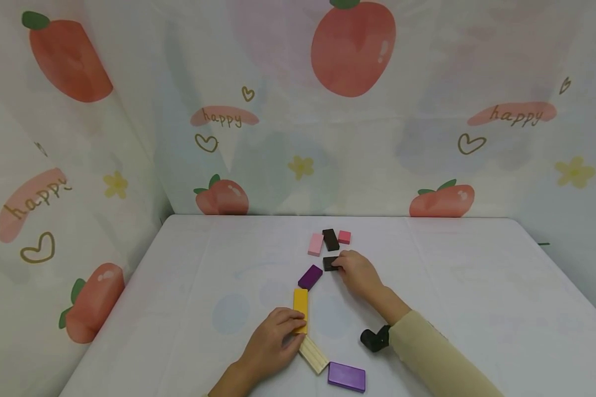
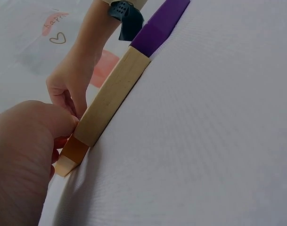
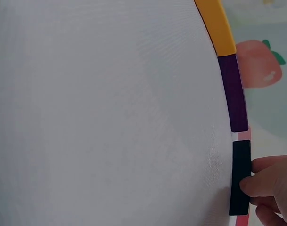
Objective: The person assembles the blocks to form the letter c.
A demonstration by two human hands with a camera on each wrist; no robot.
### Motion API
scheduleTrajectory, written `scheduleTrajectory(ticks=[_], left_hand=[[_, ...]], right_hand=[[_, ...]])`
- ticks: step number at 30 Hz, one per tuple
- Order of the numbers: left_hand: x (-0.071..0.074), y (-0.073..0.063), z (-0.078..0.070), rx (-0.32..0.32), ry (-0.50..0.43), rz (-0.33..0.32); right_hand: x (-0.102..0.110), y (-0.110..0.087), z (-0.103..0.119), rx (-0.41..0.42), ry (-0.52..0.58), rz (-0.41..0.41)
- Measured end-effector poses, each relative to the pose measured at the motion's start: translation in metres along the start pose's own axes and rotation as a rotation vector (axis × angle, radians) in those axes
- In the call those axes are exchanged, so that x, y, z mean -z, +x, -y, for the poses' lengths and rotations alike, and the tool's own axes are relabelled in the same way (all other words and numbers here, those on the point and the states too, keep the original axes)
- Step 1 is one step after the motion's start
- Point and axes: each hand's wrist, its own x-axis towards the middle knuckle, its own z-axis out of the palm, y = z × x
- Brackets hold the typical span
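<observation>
My right hand [image 1: 360, 273] pinches a short black block [image 1: 330, 263] at its right end; in the right wrist view the thumb lies against the black block's face [image 3: 240, 174]. My left hand [image 1: 278, 339] holds a yellow block [image 1: 301, 298], fingertips across it and the thumb near its lower end. A dark purple block [image 1: 310, 277] lies beyond the yellow one, touching or nearly touching its far end. A pale ridged wooden block [image 1: 313, 355] joins the near end, angling to a lighter purple block [image 1: 346, 377]. In the left wrist view the left thumb hides part of the yellow block.
Behind the right hand lie a pink block [image 1: 315, 244], another black block [image 1: 330, 240] and a small red block [image 1: 344, 237]. A black device [image 1: 374, 338] sits at the right sleeve [image 1: 437, 353]. A patterned cloth wall [image 1: 357, 149] stands behind the white table [image 1: 179, 309].
</observation>
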Motion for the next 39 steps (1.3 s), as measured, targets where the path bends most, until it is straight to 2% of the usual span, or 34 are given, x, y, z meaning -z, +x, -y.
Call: scheduleTrajectory(ticks=[11, 20, 28, 36, 39], left_hand=[[-0.0001, 0.0, -0.0011, -0.015, -0.009, -0.033], [0.0014, 0.0005, 0.0003, -0.023, 0.012, -0.012], [0.0006, 0.002, 0.0012, -0.027, 0.011, -0.016], [0.0012, 0.0026, 0.0002, 0.006, 0.0, 0.005], [0.0011, 0.0024, 0.0003, -0.004, 0.002, -0.01]], right_hand=[[0.0004, -0.001, 0.0005, 0.035, 0.004, -0.014], [0.0023, 0.0013, 0.0018, 0.072, -0.001, -0.016], [0.004, 0.0046, 0.0012, 0.074, -0.009, 0.011], [0.0036, 0.0053, 0.0004, 0.075, -0.013, 0.015], [0.0039, 0.0055, 0.0008, 0.075, -0.011, 0.016]])
